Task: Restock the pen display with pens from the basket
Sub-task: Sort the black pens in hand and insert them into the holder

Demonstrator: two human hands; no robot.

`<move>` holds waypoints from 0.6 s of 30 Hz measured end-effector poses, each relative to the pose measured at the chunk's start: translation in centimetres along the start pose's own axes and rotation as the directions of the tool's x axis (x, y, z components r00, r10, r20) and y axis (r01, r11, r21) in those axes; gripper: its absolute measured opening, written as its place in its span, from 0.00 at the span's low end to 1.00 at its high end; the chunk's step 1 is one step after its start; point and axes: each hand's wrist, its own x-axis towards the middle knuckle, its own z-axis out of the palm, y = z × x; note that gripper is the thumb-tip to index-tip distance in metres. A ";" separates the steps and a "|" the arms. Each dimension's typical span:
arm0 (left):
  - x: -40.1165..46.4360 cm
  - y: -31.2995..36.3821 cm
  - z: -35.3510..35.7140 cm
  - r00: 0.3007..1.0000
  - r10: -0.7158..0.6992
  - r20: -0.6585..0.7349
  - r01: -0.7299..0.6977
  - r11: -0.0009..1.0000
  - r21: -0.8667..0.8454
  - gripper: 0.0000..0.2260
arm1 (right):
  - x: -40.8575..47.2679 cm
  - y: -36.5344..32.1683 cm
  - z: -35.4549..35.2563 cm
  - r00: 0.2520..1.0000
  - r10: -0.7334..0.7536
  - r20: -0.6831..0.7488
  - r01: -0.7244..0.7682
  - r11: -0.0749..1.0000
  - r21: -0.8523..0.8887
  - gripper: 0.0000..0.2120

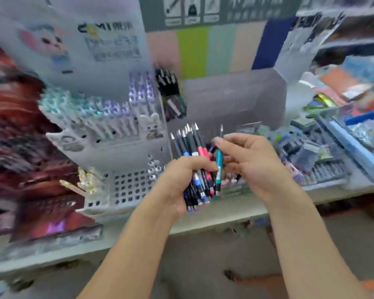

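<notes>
My left hand (181,180) grips a bundle of pens (191,145), tips pointing up, with black, blue, white and pink barrels. My right hand (248,160) pinches a single teal pen (219,167) right beside the bundle. Both hands are in front of the white pen display (99,134), which holds rows of pale pens in its upper tiers. Its lower tray of holes (127,186) holds only a few pens. Black pens (171,96) stand in a clear compartment at the display's right. No basket can be made out; the picture is blurred.
A clear plastic box (235,98) stands behind my hands on the white shelf (203,225). Trays of erasers and small stationery (315,152) fill the right side. Dark red packaged goods (20,147) sit on the left.
</notes>
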 end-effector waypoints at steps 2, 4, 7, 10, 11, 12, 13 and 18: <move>-0.6 1.6 -1.9 1.000 0.014 -0.003 -0.014 0.998 -0.054 0.07 | 0.8 -0.9 2.5 1.000 -0.012 0.013 0.012 0.999 0.038 0.06; -0.8 2.9 -3.2 0.998 0.046 -0.045 -0.050 0.994 -0.098 0.06 | 1.3 -1.7 4.0 1.000 0.002 0.030 -0.003 0.998 0.058 0.04; -0.6 4.1 -4.1 0.990 0.091 -0.104 -0.104 0.986 -0.131 0.06 | 2.6 -2.7 4.5 0.999 -0.009 -0.036 0.013 0.992 0.125 0.03; -0.2 5.0 -4.3 0.984 0.125 -0.125 -0.144 0.978 -0.150 0.06 | 4.8 -4.3 3.4 0.959 -0.160 -0.234 0.223 0.936 0.274 0.03; -0.1 5.3 -4.3 0.981 0.143 -0.134 -0.163 0.975 -0.150 0.06 | 5.8 -5.0 3.0 0.925 -0.235 -0.297 0.318 0.909 0.271 0.03; 0.3 5.7 -4.1 0.975 0.165 -0.146 -0.187 0.971 -0.150 0.06 | 6.9 -5.6 2.7 0.886 -0.317 -0.337 0.401 0.891 0.215 0.04; 0.6 6.1 -4.0 0.969 0.188 -0.161 -0.213 0.965 -0.151 0.06 | 8.0 -6.1 2.6 0.850 -0.402 -0.342 0.465 0.876 0.127 0.04; 1.8 8.6 -2.5 0.936 0.273 -0.224 -0.306 0.944 -0.126 0.10 | 13.4 -7.1 4.0 0.713 -0.697 -0.073 0.644 0.693 -0.325 0.04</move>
